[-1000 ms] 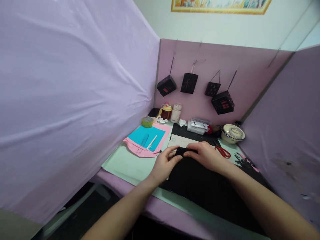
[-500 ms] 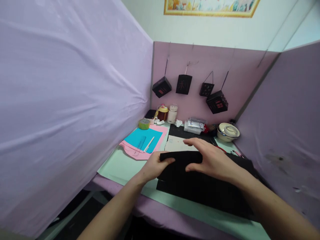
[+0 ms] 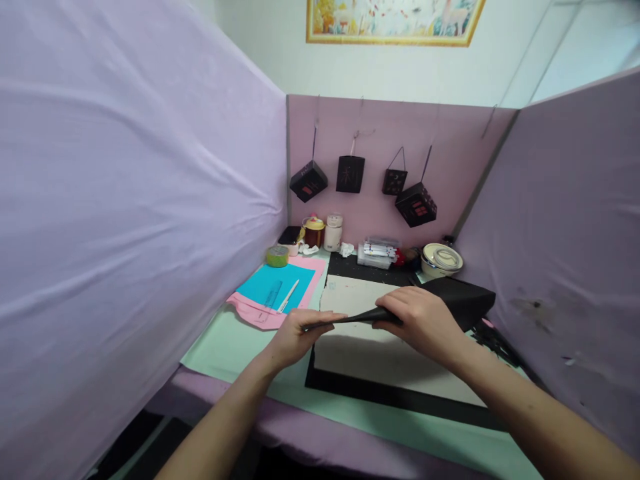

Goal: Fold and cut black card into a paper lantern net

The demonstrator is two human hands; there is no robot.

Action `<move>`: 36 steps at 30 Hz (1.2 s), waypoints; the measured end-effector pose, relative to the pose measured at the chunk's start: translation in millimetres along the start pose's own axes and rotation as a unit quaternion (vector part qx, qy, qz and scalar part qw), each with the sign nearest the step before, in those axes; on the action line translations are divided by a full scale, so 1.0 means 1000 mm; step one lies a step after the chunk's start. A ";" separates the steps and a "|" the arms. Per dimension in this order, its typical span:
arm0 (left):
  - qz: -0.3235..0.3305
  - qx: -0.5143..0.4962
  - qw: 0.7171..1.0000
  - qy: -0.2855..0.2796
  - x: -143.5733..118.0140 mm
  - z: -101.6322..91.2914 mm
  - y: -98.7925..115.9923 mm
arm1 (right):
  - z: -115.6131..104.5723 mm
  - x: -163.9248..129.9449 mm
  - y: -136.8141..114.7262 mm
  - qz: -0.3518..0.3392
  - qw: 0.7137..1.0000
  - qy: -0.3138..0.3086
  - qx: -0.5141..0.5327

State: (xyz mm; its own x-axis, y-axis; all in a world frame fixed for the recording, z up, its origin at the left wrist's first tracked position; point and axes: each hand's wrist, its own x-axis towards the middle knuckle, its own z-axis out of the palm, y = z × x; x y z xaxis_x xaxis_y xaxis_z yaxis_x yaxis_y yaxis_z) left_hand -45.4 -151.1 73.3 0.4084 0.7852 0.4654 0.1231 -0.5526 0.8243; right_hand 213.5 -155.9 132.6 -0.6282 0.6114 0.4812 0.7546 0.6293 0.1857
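1. The left hand [image 3: 295,333] reaches in from the near left, forearm slanting up toward the middle of the desk, palm down. Its fingers are closed on the near left edge of a black sheet [image 3: 463,299], thumb under and fingers on top.
2. The right hand [image 3: 425,320] comes in from the near right, wrist bent. It pinches the same black sheet further along, knuckles up, fingers curled over the upper face.
3. The black sheet is lifted off the desk between the two hands. It is seen almost edge-on near the left hand and broadens toward the far right, where it hangs above the desk.
4. Under it lies a pale cream sheet [image 3: 380,353] on a black board [image 3: 400,397], both flat on a mint green mat [image 3: 235,340].
5. To the left, a blue sheet [image 3: 273,283] rests on a pink sheet [image 3: 250,312], with a roll of tape [image 3: 277,255] just beyond.
6. At the far edge stand jars [image 3: 323,232], a clear box [image 3: 377,253] and a lidded bowl [image 3: 441,260].
7. Four black paper lanterns [image 3: 416,204] hang on the pink back panel [image 3: 450,140]. Lilac cloth screens [image 3: 125,200] close in left and right, and a framed picture [image 3: 395,20] is on the wall above.
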 end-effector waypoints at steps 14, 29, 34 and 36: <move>0.142 0.218 0.942 -0.210 0.019 0.002 -0.072 | 0.090 -0.064 0.014 -0.014 0.998 0.054 -0.003; 0.042 0.337 0.882 -0.328 0.024 0.001 -0.063 | 0.092 -0.091 -0.018 0.068 0.995 -0.064 0.040; 0.022 0.378 0.901 -0.211 0.018 0.045 -0.041 | 0.096 -0.091 -0.017 0.074 0.995 -0.064 0.036; -0.007 0.383 0.898 -0.219 0.011 0.068 -0.039 | 0.096 -0.092 -0.018 0.075 0.994 -0.066 0.037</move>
State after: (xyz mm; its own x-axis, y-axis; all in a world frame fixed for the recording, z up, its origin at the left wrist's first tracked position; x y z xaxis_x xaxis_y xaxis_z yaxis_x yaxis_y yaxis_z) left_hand 15.8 -140.0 24.4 0.6975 0.7014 0.1468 0.6480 -0.7049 0.2885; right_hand 239.6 -176.9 3.1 -0.5331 0.7553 0.3812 0.8286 0.5571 0.0551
